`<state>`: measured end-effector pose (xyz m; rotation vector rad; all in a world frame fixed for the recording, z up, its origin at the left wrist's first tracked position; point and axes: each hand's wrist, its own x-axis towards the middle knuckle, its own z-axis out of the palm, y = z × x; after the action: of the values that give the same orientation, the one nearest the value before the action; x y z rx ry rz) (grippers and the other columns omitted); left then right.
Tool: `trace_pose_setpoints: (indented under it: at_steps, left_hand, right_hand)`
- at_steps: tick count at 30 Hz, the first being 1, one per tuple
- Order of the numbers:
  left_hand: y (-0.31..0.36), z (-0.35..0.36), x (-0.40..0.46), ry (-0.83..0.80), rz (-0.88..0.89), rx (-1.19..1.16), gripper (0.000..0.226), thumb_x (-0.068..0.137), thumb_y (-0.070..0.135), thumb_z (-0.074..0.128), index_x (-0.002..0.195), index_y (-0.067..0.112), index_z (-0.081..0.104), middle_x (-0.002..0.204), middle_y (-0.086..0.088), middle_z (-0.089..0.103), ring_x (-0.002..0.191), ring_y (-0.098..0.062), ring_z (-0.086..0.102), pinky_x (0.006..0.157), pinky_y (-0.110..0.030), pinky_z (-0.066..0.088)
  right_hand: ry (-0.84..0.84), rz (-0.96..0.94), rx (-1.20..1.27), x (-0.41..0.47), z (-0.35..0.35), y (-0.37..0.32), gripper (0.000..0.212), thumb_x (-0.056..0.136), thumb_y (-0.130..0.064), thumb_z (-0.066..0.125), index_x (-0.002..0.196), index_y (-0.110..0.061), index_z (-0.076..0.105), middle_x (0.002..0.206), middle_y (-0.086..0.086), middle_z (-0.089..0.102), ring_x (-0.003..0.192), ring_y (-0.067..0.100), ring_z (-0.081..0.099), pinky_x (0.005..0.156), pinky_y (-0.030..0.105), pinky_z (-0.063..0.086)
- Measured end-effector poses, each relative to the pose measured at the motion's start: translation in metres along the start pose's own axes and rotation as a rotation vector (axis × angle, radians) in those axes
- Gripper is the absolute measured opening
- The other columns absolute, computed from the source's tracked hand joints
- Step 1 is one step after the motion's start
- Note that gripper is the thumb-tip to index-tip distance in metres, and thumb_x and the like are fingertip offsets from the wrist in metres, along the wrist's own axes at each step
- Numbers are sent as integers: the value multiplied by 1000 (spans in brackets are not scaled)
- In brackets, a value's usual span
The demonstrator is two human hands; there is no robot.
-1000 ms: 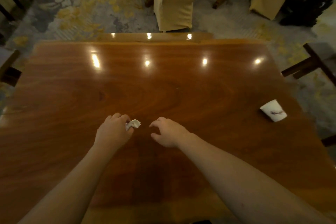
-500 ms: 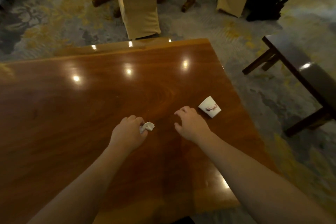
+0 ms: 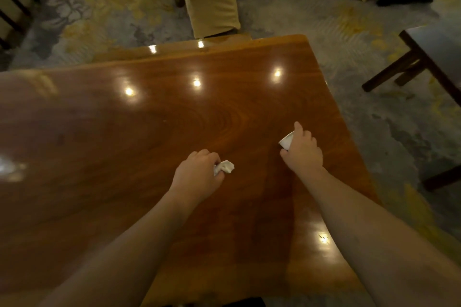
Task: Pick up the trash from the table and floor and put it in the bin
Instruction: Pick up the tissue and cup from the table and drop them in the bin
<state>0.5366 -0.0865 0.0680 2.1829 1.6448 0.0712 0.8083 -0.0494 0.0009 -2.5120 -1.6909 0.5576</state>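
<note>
On the table, the right hand has just reached the paper cup at the right side and curls its fingers around it. The left hand stays closed on a tissue wad. Both pieces look ready for the bin, which is out of view. The cup's print is hidden, so nothing can be read.

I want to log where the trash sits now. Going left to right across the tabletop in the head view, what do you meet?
left hand → crumpled paper held in it → paper cup → right hand closing around the cup, all over the wooden table.
</note>
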Motion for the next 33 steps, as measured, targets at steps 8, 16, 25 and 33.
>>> trace_pose_setpoints:
  at_steps: [8,16,25,33]
  left_hand:
    - [-35,-15,-45,55,-104,-8,24,93,43,61,113,29,63,101,11,57,89,-7,51,76,-27,49]
    - [-74,-25,-121,182,-197,-44,24,89,45,65,107,29,65,94,14,54,85,-6,51,65,-24,41]
    - [-118,-19,-266,266,-203,-116,25,89,47,65,105,28,67,87,16,52,73,-6,51,57,-20,38]
    - [-124,6,-394,133,-244,-175,17,90,44,65,95,28,62,85,12,57,71,-6,54,57,-23,42]
  right_hand:
    - [-11,-199,67,-38,10,-25,90,76,-33,79,145,-20,23,136,7,47,119,28,48,90,47,52]
    - [57,-431,59,-133,13,-62,87,75,-38,79,143,-23,26,132,3,50,114,25,51,86,43,52]
    - [65,-505,38,-294,21,-85,82,77,-38,79,139,-27,26,130,-1,52,112,22,54,82,37,55]
    - [17,-447,40,-453,46,-67,79,76,-37,79,138,-30,30,132,-6,46,119,18,47,96,37,48]
